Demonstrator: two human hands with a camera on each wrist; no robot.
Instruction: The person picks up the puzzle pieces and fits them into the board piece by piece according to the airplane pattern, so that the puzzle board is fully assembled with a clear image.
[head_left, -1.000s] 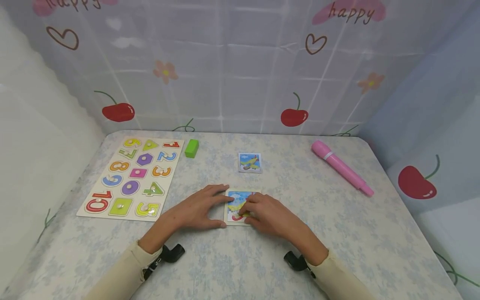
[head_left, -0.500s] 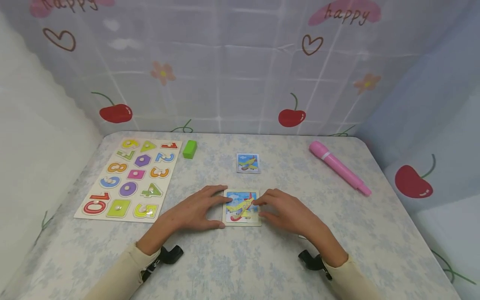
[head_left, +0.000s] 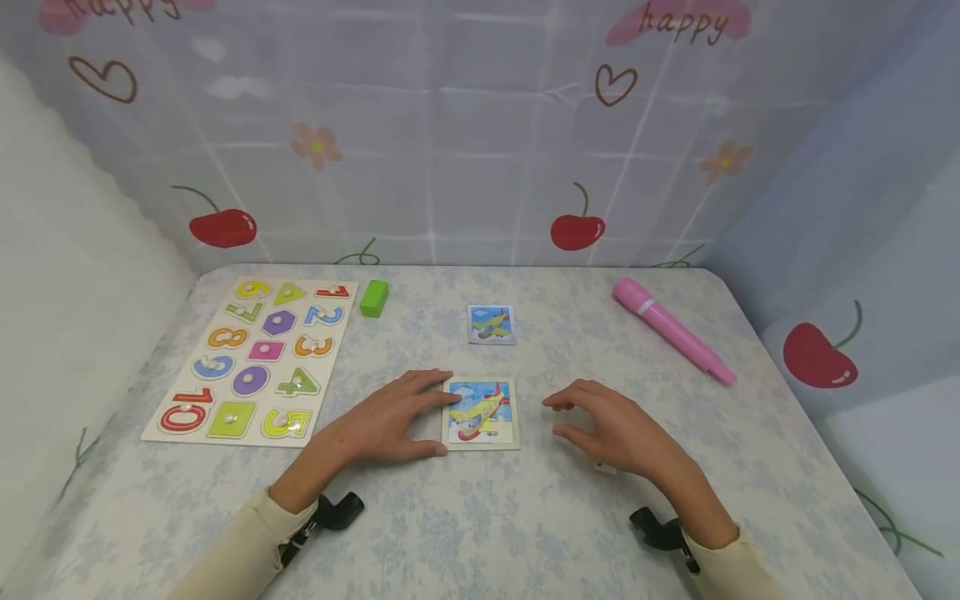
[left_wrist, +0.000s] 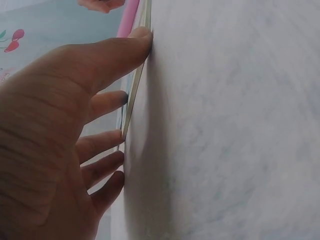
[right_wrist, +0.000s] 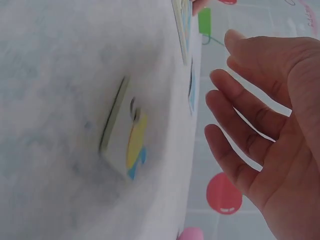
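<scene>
A square airplane jigsaw puzzle (head_left: 487,415) in a pale frame lies flat on the table. My left hand (head_left: 386,421) rests at its left side, the index fingertip on the picture and the thumb at the near left corner; in the left wrist view, the thumb (left_wrist: 110,60) meets the board's thin edge. To the right of the puzzle, my right hand (head_left: 618,427) hovers with loosely bent fingers and nothing in them. A puzzle piece (right_wrist: 122,135), white with yellow and blue, lies on the table below it, mostly hidden in the head view.
A small airplane picture card (head_left: 491,325) lies behind the puzzle. At the left sits a number and shape peg board (head_left: 281,375), with a green block (head_left: 374,298) by its far corner. A pink pen-shaped stick (head_left: 675,332) lies at the far right. Curtains border the table.
My right hand has let go of the puzzle and moved right, uncovering the airplane picture and coming over the loose piece. My left hand stays at the puzzle's left side.
</scene>
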